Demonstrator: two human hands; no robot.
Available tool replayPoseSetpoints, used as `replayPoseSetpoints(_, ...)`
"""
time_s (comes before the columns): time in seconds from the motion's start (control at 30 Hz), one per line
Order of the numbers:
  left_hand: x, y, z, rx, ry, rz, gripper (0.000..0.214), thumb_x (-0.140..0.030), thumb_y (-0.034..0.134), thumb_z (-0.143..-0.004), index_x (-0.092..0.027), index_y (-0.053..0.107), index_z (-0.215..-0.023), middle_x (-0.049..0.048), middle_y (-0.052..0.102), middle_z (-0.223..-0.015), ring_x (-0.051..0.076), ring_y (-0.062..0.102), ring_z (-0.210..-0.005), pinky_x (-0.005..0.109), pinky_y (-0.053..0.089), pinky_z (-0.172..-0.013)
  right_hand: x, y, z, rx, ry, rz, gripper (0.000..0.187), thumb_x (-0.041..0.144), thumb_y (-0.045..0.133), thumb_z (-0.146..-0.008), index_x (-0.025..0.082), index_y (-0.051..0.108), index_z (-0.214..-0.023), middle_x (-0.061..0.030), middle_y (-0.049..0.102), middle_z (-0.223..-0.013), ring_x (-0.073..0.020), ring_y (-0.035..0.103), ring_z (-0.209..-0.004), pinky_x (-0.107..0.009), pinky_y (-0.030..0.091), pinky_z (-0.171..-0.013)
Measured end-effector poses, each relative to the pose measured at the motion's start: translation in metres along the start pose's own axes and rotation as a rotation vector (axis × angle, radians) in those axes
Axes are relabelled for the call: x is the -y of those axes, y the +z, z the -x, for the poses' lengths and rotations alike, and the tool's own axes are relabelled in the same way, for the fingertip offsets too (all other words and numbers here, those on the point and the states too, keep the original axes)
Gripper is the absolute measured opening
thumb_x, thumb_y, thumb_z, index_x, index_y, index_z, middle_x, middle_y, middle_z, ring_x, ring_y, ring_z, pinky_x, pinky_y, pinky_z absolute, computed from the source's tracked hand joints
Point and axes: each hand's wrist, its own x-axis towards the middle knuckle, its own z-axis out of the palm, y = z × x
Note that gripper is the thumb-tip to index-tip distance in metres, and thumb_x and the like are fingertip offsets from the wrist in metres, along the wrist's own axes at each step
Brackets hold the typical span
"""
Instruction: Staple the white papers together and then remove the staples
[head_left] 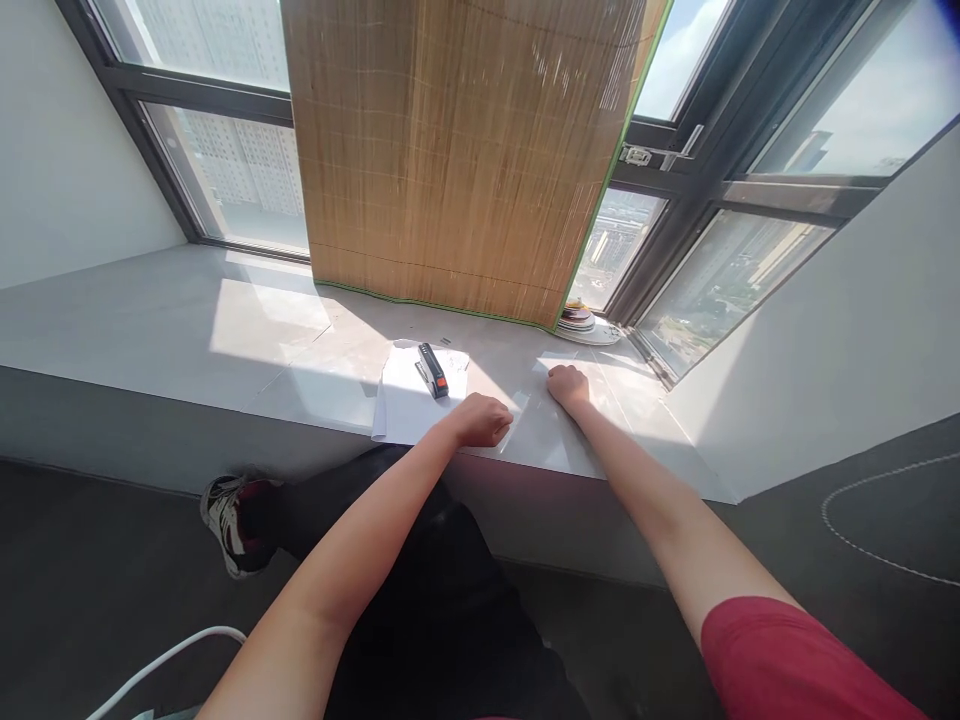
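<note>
My left hand (482,420) is closed in a fist low over the front of the pale window sill (300,370), beside the right edge of some white paper sheets (409,412). Farther back and to the right, my right hand (568,386) is also closed, resting at the sill's surface. Pale glossy streaks show on the sill between and around the hands; whether a clear sheet lies there I cannot tell. What the fingers hold, if anything, is hidden. A black stapler (433,371) with an orange-red part lies on top of the papers, left of my left hand.
A bamboo blind (465,150) with green edging hangs before the window down to the sill. Behind my right hand, a stack of plates or discs (581,325) sits by the window corner. A shoe (234,525) and a white cable (172,655) are below at left.
</note>
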Motion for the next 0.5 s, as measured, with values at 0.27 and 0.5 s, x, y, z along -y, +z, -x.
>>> replayPoseSetpoints(0.27,0.01,-0.001,0.004,-0.15,-0.166,-0.016,0.025,-0.014,0.052,-0.09,-0.02,0.059,-0.067,0.0091,0.064,-0.073,0.022,0.057,-0.068,0.031,0.026,-0.057,0.0,-0.002,0.004,-0.004,-0.008,-0.03,0.032,0.01,0.052,-0.093,0.014,0.083,-0.102,-0.023,0.076,-0.116,-0.0311,0.073,-0.113,-0.035,0.05,-0.089)
replayPoseSetpoints(0.5,0.025,0.0,0.008,-0.557,-0.377,0.039,0.029,-0.01,0.049,-0.086,-0.022,0.038,-0.062,0.004,0.05,-0.063,0.018,0.045,-0.061,0.032,0.019,-0.057,0.064,-0.007,0.01,-0.077,-0.209,-0.291,0.035,0.015,0.044,-0.096,0.02,0.077,-0.108,-0.0108,0.078,-0.109,-0.0243,0.071,-0.105,-0.031,0.052,-0.09)
